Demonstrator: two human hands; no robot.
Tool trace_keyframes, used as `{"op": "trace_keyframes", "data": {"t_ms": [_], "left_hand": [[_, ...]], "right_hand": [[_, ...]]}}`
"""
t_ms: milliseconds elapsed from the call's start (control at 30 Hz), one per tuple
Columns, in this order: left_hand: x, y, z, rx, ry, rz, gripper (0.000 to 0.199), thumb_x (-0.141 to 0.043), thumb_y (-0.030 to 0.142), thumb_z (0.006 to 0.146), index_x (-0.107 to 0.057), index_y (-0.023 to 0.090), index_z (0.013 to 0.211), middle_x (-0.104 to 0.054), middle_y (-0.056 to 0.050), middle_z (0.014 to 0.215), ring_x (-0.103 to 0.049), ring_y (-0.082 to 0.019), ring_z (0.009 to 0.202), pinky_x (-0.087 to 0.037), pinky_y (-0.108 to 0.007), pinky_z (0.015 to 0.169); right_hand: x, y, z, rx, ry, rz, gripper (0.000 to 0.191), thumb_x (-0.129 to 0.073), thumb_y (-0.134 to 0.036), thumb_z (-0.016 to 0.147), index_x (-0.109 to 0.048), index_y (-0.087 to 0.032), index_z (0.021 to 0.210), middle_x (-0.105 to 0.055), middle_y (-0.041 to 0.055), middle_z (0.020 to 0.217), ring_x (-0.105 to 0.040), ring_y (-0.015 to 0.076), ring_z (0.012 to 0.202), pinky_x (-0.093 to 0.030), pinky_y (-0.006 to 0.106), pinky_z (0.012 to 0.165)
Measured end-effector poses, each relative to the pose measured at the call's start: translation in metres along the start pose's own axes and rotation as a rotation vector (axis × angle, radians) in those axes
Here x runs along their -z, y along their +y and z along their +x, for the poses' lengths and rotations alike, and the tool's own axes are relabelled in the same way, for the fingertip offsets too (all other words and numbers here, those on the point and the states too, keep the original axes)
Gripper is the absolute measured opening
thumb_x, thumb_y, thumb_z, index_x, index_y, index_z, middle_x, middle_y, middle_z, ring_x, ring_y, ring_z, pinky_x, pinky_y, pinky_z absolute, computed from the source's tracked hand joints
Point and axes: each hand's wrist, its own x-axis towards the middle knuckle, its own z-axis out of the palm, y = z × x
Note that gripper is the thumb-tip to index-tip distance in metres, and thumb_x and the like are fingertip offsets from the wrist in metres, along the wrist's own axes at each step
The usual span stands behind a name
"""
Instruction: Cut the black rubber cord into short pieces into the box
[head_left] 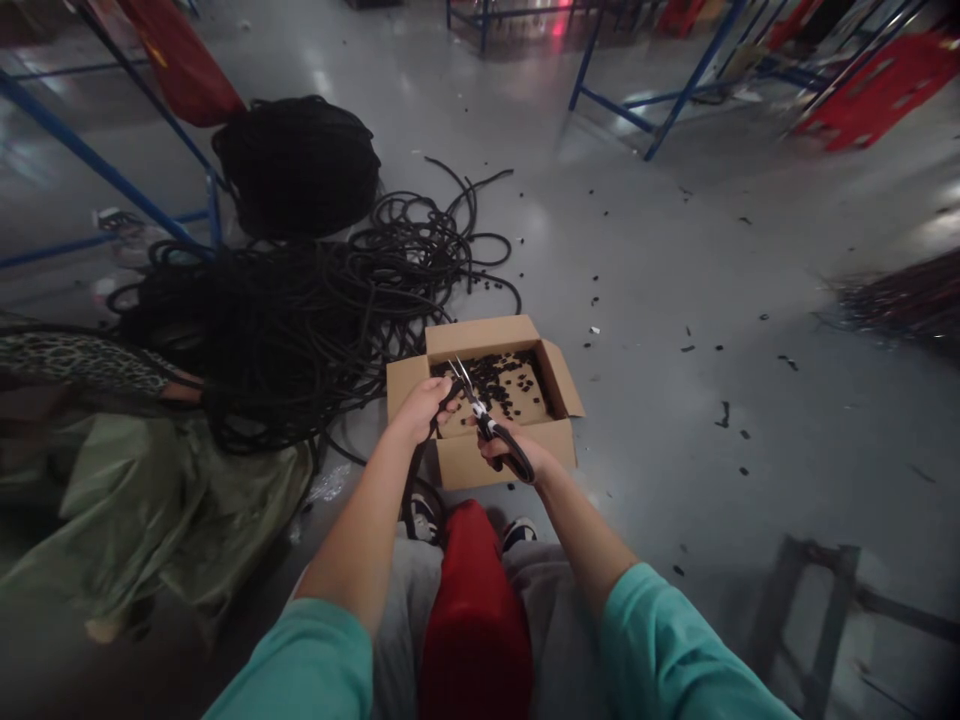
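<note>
In my right hand [499, 447] is a pair of scissors [517, 460] with black handles, its blades parted and pointing up and left. My left hand [426, 408] is closed around a black cord [415, 470], which hangs down past my shoe. The cord's end lies close by the blades; whether they touch it, I cannot tell. Both hands are above the near left part of an open cardboard box [506, 452]. Small black cut pieces [525, 385] lie scattered on the bottom of the box.
Left of the box spreads a tangled heap of black cord [300, 320], with a big black coil [300, 165] behind it. At far left, a person's patterned sleeve [82, 360] reaches to the heap. Blue metal frames [630, 110] stand behind; black scraps [724, 412] dot the floor.
</note>
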Motion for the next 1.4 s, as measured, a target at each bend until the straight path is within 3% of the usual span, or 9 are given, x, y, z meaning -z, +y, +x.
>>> {"op": "trace_keyframes", "data": {"t_ms": [200, 500, 667, 833, 1133, 1400], "left_hand": [[0.000, 0.000, 0.001, -0.004, 0.010, 0.007, 0.031, -0.053, 0.042, 0.074, -0.044, 0.014, 0.064, -0.043, 0.004, 0.043, -0.030, -0.002, 0.030, -0.017, -0.016, 0.033], [-0.003, -0.006, 0.002, -0.065, -0.006, 0.018, 0.029, -0.054, 0.041, 0.075, -0.045, 0.013, 0.068, -0.046, 0.004, 0.046, -0.034, -0.002, 0.032, -0.021, -0.016, 0.035], [-0.002, -0.008, 0.002, -0.053, -0.011, 0.069, 0.030, -0.054, 0.040, 0.074, -0.045, 0.013, 0.066, -0.045, 0.003, 0.046, -0.033, -0.002, 0.033, -0.019, -0.016, 0.034], [-0.001, -0.007, 0.003, -0.063, -0.018, 0.046, 0.029, -0.053, 0.039, 0.076, -0.044, 0.014, 0.065, -0.045, 0.004, 0.046, -0.033, -0.002, 0.033, -0.019, -0.016, 0.035], [0.001, -0.011, 0.007, -0.045, 0.013, -0.054, 0.022, -0.054, 0.033, 0.075, -0.048, 0.013, 0.070, -0.048, 0.003, 0.053, -0.039, -0.004, 0.037, -0.028, -0.018, 0.039], [0.005, 0.002, 0.001, 0.021, 0.007, -0.189, 0.005, -0.053, 0.011, 0.070, -0.054, 0.007, 0.072, -0.055, -0.003, 0.062, -0.049, -0.007, 0.046, -0.036, -0.020, 0.047]], "right_hand": [[-0.004, -0.003, -0.001, -0.021, 0.055, -0.007, 0.049, -0.058, -0.017, 0.049, -0.052, -0.015, 0.098, -0.045, -0.0089, 0.047, -0.038, 0.0065, 0.036, -0.027, 0.019, 0.036], [-0.005, -0.002, -0.001, 0.029, -0.016, 0.105, 0.049, -0.057, -0.016, 0.051, -0.051, -0.015, 0.099, -0.049, -0.0066, 0.052, -0.041, 0.0072, 0.040, -0.031, 0.020, 0.040], [-0.005, -0.007, -0.003, 0.024, 0.063, -0.004, 0.047, -0.057, -0.015, 0.049, -0.052, -0.014, 0.096, -0.048, -0.0073, 0.049, -0.040, 0.0071, 0.038, -0.027, 0.020, 0.037], [-0.009, -0.008, -0.003, -0.019, 0.101, 0.046, 0.046, -0.058, -0.016, 0.048, -0.052, -0.016, 0.093, -0.040, -0.0103, 0.042, -0.032, 0.0053, 0.034, -0.022, 0.019, 0.035], [-0.002, -0.007, -0.001, -0.014, 0.257, -0.049, 0.048, -0.055, -0.016, 0.046, -0.054, -0.015, 0.094, -0.041, -0.0093, 0.044, -0.034, 0.0058, 0.037, -0.024, 0.020, 0.039], [0.002, -0.013, -0.005, -0.030, 0.126, -0.172, 0.056, -0.056, -0.014, 0.046, -0.054, -0.015, 0.102, -0.044, -0.0076, 0.053, -0.038, 0.0067, 0.049, -0.025, 0.021, 0.048]]}}
